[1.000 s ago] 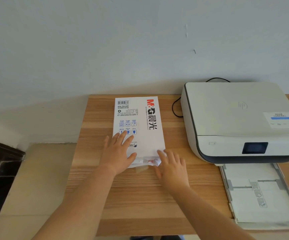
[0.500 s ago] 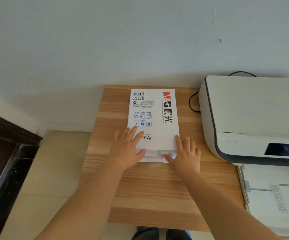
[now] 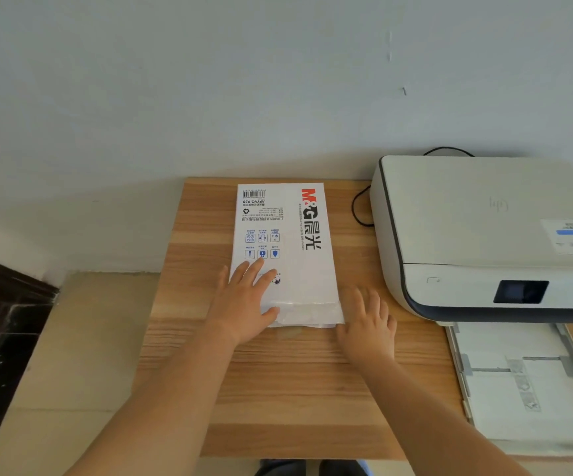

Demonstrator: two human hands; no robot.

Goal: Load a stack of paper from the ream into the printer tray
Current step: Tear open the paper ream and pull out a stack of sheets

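Note:
A white paper ream [image 3: 286,242] with red and black lettering lies lengthwise on the wooden table [image 3: 295,389]. My left hand [image 3: 245,300] rests flat on the ream's near left corner, fingers spread and thumb at the torn near end. My right hand [image 3: 367,324] lies on the table at the ream's near right corner, fingers apart, touching the wrapper's edge. The white printer [image 3: 484,235] stands to the right, its paper tray [image 3: 525,389] pulled out toward me with no loose stack in it.
A black cable [image 3: 358,209] loops between the ream and the printer. The table's back edge meets the pale wall. Dark furniture [image 3: 0,338] stands on the floor at the left. The table's front edge lies close to my body.
My right hand slid from the ream's near end to its right corner. My left hand stayed on the ream. The camera view shifted left, then back to the right.

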